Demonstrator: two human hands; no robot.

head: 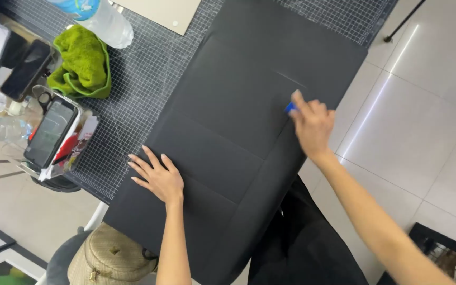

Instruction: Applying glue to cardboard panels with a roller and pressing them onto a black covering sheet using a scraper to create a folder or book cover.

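A large sheet of black cardboard [238,105] with faint fold lines lies across a gridded cutting mat [143,89] and hangs over its near edge. My left hand [157,177] presses flat on the sheet's near left part, fingers spread. My right hand [311,126] is closed around a small blue tool [290,108], whose tip touches the sheet near its right side. A thin pale line runs on the cardboard just beyond that tool.
On the mat's left lie a green cloth [83,63], a clear plastic bottle [104,21] and a phone [51,132] on a tray of small items. A woven beige bag [109,256] sits below. Glossy floor tiles [423,116] lie right.
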